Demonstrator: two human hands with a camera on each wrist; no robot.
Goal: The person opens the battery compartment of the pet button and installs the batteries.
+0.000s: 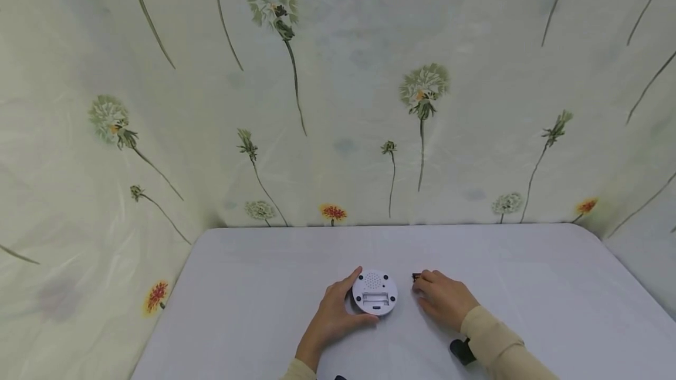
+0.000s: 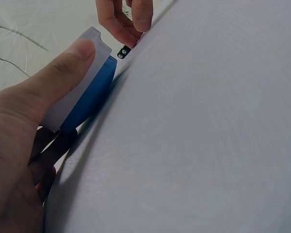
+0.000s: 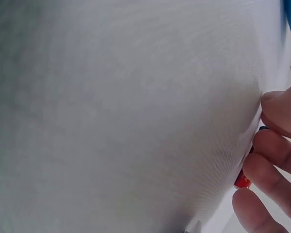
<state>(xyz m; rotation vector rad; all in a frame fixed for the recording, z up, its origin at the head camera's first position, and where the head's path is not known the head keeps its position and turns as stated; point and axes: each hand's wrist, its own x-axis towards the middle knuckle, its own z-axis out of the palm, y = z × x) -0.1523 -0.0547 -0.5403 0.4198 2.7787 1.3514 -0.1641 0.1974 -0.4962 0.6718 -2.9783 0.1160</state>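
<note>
A round white device (image 1: 374,281) with a blue lower body lies with its underside up, showing speaker holes, dark feet and an uncovered battery compartment (image 1: 375,298) with no battery in it. My left hand (image 1: 335,309) grips its left side, thumb on the near rim and fingers round the far side. To the right, my right hand (image 1: 442,297) pinches small batteries (image 2: 123,52) low at the tabletop. Two round metal ends show in the left wrist view. In the right wrist view a red battery end (image 3: 242,180) peeks out between the fingers, which hide the rest.
A white cloth covers the table (image 1: 253,298). Behind and beside it hangs a flower-printed curtain (image 1: 338,104). A black wrist camera (image 1: 463,352) sits under the right sleeve, close over the cloth.
</note>
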